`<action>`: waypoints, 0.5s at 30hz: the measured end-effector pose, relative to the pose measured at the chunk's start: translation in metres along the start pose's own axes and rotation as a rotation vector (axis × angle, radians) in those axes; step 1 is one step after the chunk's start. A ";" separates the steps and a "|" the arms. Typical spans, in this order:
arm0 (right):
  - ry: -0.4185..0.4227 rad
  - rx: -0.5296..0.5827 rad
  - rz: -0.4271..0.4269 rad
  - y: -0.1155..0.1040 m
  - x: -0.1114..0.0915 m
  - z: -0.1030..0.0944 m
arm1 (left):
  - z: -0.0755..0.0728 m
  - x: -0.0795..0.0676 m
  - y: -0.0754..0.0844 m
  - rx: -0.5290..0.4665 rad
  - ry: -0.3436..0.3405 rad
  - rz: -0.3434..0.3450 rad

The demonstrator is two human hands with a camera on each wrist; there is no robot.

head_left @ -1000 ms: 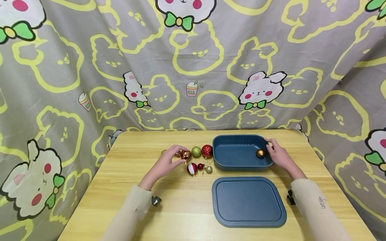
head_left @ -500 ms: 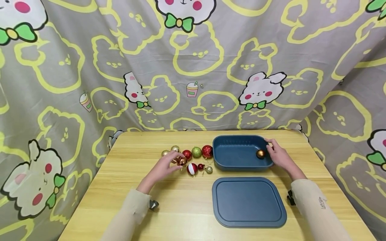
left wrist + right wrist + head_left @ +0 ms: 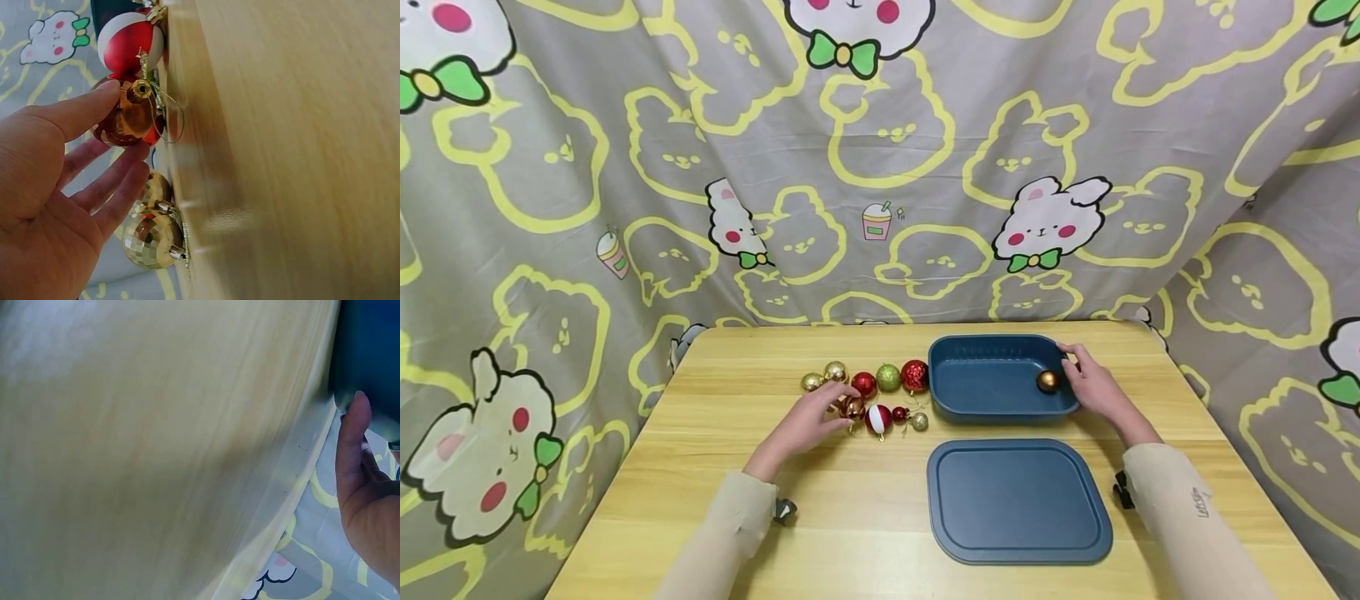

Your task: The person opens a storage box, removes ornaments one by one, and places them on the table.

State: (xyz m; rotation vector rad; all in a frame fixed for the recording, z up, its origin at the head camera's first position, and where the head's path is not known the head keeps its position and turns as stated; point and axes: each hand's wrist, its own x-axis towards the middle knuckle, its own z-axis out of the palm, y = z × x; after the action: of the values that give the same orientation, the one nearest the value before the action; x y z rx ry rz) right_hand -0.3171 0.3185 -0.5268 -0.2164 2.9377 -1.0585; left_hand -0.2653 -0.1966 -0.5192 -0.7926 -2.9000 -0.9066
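My left hand [image 3: 807, 418] has its thumb and fingers around a shiny copper Christmas bauble [image 3: 127, 115] with a gold cap and a string loop. Beside that bauble lies a red-and-white bauble [image 3: 878, 421]. My right hand [image 3: 1097, 387] grips the right end of a dark blue storage box [image 3: 992, 414], with the thumb [image 3: 355, 425] against its outer wall. Inside the box, near its right end, sits a bronze bauble [image 3: 1048, 381]. The fingers of the right hand are partly hidden in the right wrist view.
Two gold baubles [image 3: 152, 240] lie beyond my left hand. A red bauble [image 3: 864, 384], a green bauble [image 3: 888, 378] and a glittery red bauble [image 3: 915, 376] line up toward the box. Smaller baubles [image 3: 919, 422] lie in front. The blue lid [image 3: 1019, 502] rests flat nearby.
My left hand has drawn back toward me with the copper bauble, from beside the red bauble to left of the red-and-white one, uncovering the gold baubles. The right hand stays on the box.
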 end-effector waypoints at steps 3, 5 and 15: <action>-0.002 0.000 0.004 0.000 0.000 0.000 | 0.000 -0.001 0.000 0.007 -0.005 -0.006; -0.002 0.002 0.008 0.001 0.000 0.000 | 0.000 -0.001 0.000 0.010 -0.008 -0.005; -0.007 0.019 0.012 0.001 -0.002 0.000 | 0.001 -0.003 -0.003 0.025 -0.023 -0.010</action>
State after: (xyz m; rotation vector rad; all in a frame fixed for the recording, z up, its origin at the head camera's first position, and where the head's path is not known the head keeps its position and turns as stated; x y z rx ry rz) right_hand -0.3155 0.3197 -0.5278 -0.2009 2.9176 -1.0820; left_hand -0.2643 -0.1992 -0.5224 -0.7930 -2.9317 -0.8666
